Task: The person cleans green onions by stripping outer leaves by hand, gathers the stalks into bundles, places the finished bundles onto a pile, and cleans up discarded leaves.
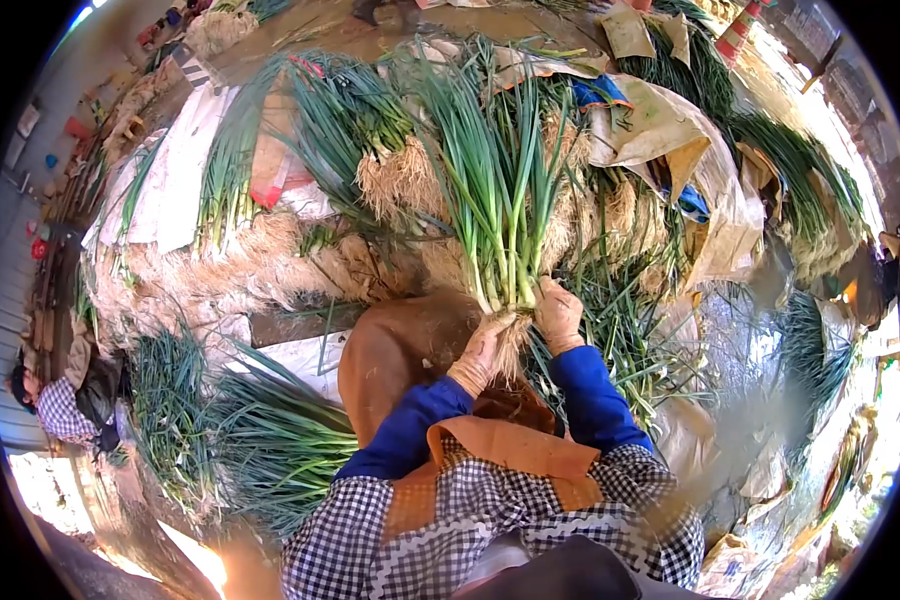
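Note:
A bunch of green onions (497, 215) stands upright in front of my chest, leaves pointing away from me and pale roots (511, 352) hanging toward my lap. My left hand (481, 352) is closed around the lower stems just above the roots. On the other side, my right hand (558, 312) wraps the same bunch at its base, fingers curled against the white stalks. Parts of the fingers on both hands are hidden by the stems. Just beyond lies another bundle of green onions (362, 130) with a thick tuft of roots.
Root-covered green onion piles (210, 262) run across the front. Loose leaves (620, 330) lie to the right, beside a tan sack (715, 180). More green onions (280, 430) lie to my left. Another person (70, 400) is at the far left. A brown cover (395, 350) is over my knees.

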The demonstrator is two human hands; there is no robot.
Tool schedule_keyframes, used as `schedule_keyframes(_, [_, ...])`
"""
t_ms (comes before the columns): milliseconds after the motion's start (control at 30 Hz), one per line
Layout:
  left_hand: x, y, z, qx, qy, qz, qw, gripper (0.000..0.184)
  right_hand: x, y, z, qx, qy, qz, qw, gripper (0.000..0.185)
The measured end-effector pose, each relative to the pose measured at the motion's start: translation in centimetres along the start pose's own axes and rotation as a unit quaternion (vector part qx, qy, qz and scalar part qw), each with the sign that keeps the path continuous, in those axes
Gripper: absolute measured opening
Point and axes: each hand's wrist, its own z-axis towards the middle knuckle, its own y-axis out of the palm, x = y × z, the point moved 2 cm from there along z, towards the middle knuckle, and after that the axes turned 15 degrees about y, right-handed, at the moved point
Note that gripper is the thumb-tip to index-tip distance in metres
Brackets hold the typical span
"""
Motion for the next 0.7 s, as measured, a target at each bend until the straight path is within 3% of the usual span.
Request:
schedule_keyframes(67, [0.5, 0.5, -0.3, -0.043, -0.012, 0.023, 0.999, 0.026, 1.6, 0.3, 0.0, 0.010, -0.040, -0.042, 0.998, 0.026])
schedule_keyframes(100, [0.1, 0.0, 0.1, -0.032, 0.015, 0.017, 0.999, 0.023, 1.5, -1.2, 0.2, -0.007, 0.071, 0.221, 0.973, 0.031])
schedule_keyframes(133, [-0.4, -0.5, 0.4, -0.031, 0.015, 0.016, 0.999, 0.023, 1.8, -2.1, 0.3, -0.139, 0.305, 0.428, 0.840, 0.033])
schedule_keyframes(200, [-0.6, -0.3, 0.4, -0.046, 0.025, -0.044, 0.998, 0.023, 2.5, -2.8, 0.1, -0.153, 0.306, 0.593, 0.729, 0.025])
schedule_keyframes(267, [-0.5, 0.3, 0.2, -0.049, 0.033, -0.003, 0.998, 0.024, 0.9, -3.1, 0.0, -0.151, 0.253, 0.506, 0.811, 0.030])
schedule_keyframes(300, [-0.5, 0.6, 0.0, -0.044, 0.052, -0.022, 0.997, 0.025, -0.5, -3.0, -0.4, -0.172, 0.175, 0.413, 0.877, 0.031])
schedule_keyframes(333, [-0.4, 0.9, -0.3, -0.038, 0.069, -0.040, 0.996, 0.025, -1.3, -2.8, -1.0, -0.191, 0.095, 0.312, 0.926, 0.036])
schedule_keyframes(367, [-1.0, 0.2, 0.1, -0.043, 0.088, -0.021, 0.995, 0.024, -0.8, -1.5, -1.0, -0.119, 0.003, 0.126, 0.985, 0.039])
schedule_keyframes(400, [-0.9, 0.4, -0.1, -0.043, 0.087, -0.020, 0.995, 0.024, -0.1, 0.0, -0.9, -0.239, 0.016, 0.113, 0.964, 0.036])
schedule_keyframes(433, [-0.7, 0.4, -0.1, -0.033, 0.066, -0.021, 0.997, 0.023, 0.6, 0.9, -1.9, -0.331, 0.094, 0.367, 0.864, 0.032])
schedule_keyframes(467, [-0.1, 0.5, 0.1, -0.024, 0.048, -0.022, 0.998, 0.022, -0.1, 0.1, -3.0, -0.395, 0.161, 0.589, 0.687, 0.028])
schedule_keyframes(500, [0.8, 0.4, 0.0, -0.075, 0.065, 0.008, 0.995, 0.018, -0.6, -1.8, -4.1, -0.459, 0.102, 0.501, 0.726, 0.027])
schedule_keyframes(533, [-0.4, -1.7, 1.9, -0.117, 0.243, 0.357, 0.894, 0.015, -1.3, -4.3, -5.2, -0.516, 0.040, 0.405, 0.753, 0.027])
schedule_keyframes(567, [0.4, -1.8, 2.2, -0.040, 0.165, 0.175, 0.970, 0.016, -2.8, -7.7, -6.0, -0.476, -0.203, 0.341, 0.784, 0.027])
schedule_keyframes(600, [1.6, -1.2, 1.8, 0.039, 0.076, -0.015, 0.996, 0.018, -1.6, -8.9, -6.1, -0.646, -0.113, 0.221, 0.722, 0.027])
schedule_keyframes(633, [2.9, 0.8, 1.1, 0.037, 0.069, -0.044, 0.996, 0.020, 1.5, -7.6, -6.2, -0.722, -0.037, 0.249, 0.645, 0.027])
schedule_keyframes(667, [3.4, 1.2, 0.9, 0.033, 0.069, -0.043, 0.996, 0.020, 3.6, -7.3, -4.8, -0.668, -0.022, 0.056, 0.742, 0.033])
schedule_keyframes(700, [3.7, 1.3, 0.5, 0.000, 0.041, -0.022, 0.999, 0.019, 5.9, -7.1, -3.4, -0.602, -0.031, -0.211, 0.769, 0.041])
